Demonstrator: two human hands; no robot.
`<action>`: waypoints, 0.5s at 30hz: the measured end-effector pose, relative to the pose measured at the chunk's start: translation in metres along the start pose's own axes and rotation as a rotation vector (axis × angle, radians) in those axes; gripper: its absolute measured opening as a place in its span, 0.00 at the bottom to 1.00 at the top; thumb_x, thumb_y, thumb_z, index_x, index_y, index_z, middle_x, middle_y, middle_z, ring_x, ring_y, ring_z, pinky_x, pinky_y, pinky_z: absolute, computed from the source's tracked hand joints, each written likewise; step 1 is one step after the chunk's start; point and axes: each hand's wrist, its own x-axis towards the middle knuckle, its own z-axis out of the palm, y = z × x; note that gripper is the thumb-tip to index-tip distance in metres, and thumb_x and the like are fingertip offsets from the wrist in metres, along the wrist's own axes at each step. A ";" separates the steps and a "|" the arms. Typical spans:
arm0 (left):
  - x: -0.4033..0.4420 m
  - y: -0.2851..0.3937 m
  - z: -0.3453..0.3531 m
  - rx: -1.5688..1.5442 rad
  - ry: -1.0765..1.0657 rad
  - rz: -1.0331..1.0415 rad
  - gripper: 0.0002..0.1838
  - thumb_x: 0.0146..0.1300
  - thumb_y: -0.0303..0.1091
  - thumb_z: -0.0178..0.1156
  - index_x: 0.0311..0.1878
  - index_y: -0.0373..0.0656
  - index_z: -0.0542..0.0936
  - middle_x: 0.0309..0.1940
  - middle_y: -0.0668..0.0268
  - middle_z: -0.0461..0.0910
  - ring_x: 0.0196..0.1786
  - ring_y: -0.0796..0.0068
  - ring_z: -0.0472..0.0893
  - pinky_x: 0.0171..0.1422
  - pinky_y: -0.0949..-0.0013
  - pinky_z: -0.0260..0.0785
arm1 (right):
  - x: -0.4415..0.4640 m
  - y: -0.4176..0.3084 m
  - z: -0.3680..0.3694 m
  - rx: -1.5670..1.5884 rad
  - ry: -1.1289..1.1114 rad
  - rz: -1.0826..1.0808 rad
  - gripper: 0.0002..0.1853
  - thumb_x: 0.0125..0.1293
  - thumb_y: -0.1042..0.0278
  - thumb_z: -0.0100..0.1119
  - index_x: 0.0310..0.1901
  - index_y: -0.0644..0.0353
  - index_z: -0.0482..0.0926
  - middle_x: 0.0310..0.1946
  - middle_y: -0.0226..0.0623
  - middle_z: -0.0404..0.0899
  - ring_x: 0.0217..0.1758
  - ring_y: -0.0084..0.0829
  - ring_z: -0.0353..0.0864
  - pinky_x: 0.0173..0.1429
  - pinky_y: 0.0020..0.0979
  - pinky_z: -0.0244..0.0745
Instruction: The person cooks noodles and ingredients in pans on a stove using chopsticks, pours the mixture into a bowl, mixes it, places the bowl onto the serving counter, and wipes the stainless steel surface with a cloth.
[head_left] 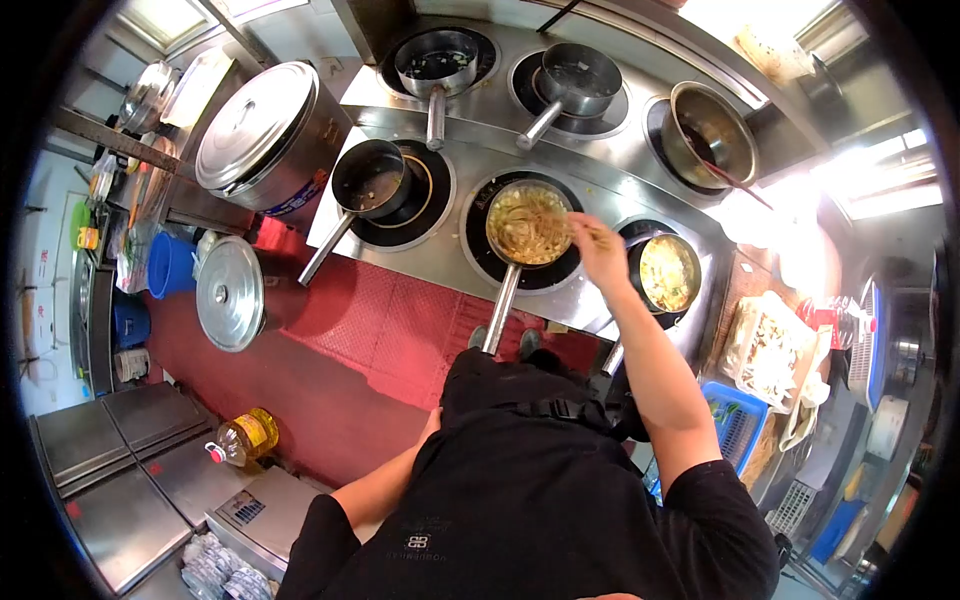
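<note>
A black cloth shirt (pixel 530 500) lies closest, softly creased. Beyond it sits the round, smooth-walled metal pan (pixel 513 268), its straight handle pointing at the wearer, with wet yellowish food (pixel 528 228) inside, all glossy strips. The right hand (pixel 598 248) is at the pan's right rim, fingers bent and close together; I can't tell whether they pinch anything. The left hand (pixel 432 428), nearer the wearer than the pan, is mostly hidden against the shirt, so I can't tell its grip. Left of the pan stands a dark round saucepan (pixel 352 185).
</note>
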 end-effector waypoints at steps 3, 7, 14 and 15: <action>-0.017 0.030 0.000 0.126 0.034 -0.024 0.35 0.64 0.44 0.58 0.70 0.43 0.57 0.64 0.49 0.67 0.65 0.61 0.66 0.71 0.60 0.57 | -0.005 -0.015 -0.050 -0.017 0.053 0.105 0.12 0.73 0.68 0.53 0.53 0.60 0.80 0.42 0.31 0.82 0.42 0.20 0.80 0.47 0.22 0.76; -0.025 0.045 0.000 0.015 0.022 -0.070 0.33 0.65 0.45 0.56 0.69 0.43 0.58 0.64 0.49 0.67 0.64 0.62 0.67 0.70 0.60 0.58 | -0.020 -0.023 -0.069 -0.117 -0.142 0.228 0.13 0.73 0.68 0.53 0.54 0.59 0.79 0.43 0.31 0.82 0.42 0.21 0.80 0.47 0.22 0.77; -0.019 0.040 -0.004 0.157 -0.005 -0.019 0.30 0.67 0.45 0.52 0.68 0.44 0.59 0.63 0.51 0.67 0.62 0.64 0.69 0.69 0.60 0.60 | -0.004 -0.010 -0.001 0.128 -0.145 0.169 0.13 0.73 0.68 0.53 0.55 0.60 0.78 0.44 0.32 0.81 0.43 0.22 0.81 0.47 0.23 0.77; 0.007 0.005 -0.008 -0.039 -0.063 -0.058 0.29 0.68 0.45 0.51 0.68 0.44 0.59 0.63 0.50 0.68 0.61 0.64 0.69 0.68 0.61 0.60 | 0.003 -0.009 -0.003 0.189 -0.018 0.146 0.12 0.72 0.69 0.53 0.54 0.61 0.79 0.41 0.32 0.82 0.42 0.21 0.81 0.46 0.22 0.76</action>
